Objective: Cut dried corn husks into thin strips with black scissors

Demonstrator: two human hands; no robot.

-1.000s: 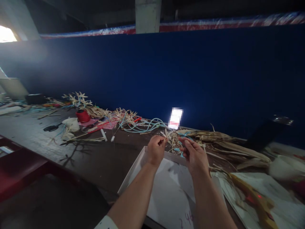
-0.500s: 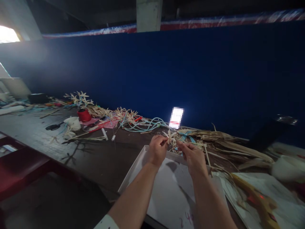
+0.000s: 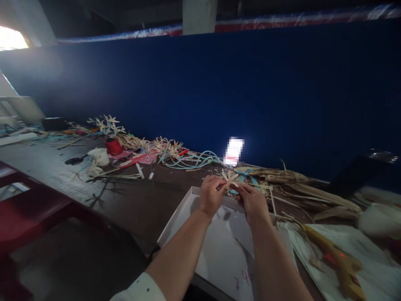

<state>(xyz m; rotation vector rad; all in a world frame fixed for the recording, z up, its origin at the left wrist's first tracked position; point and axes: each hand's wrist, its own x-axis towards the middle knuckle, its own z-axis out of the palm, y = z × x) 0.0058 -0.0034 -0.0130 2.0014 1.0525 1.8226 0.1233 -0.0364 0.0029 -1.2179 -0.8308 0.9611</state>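
Between my hands is a pale flower of dried husk strips (image 3: pixel 229 177), its petals pointing up and outward. My left hand (image 3: pixel 212 193) pinches it low on its left side. From the right, my right hand (image 3: pixel 253 200) is closed in a pinch at the flower's edge; a small pale piece seems to be between its fingertips, partly hidden. Both hands are above the far edge of a shallow white box lid (image 3: pixel 216 246), which has red handwriting on its floor. Pale scraps and blue ribbon (image 3: pixel 247 175) lie just beyond the hands.
A yellow glue gun (image 3: pixel 340 261) rests on white sheets at right. Long dried husks (image 3: pixel 300 184) lie behind it. Leftward are pale-blue stems (image 3: pixel 200 160), a red thread spool (image 3: pixel 113 146), black scissors (image 3: pixel 75 160) and finished husk flowers (image 3: pixel 106 124). A lit phone (image 3: pixel 234 151) leans against the blue partition.
My right hand has come slightly closer to the flower, and the flower has turned so its petals point more upward. The whole view has shifted a little.
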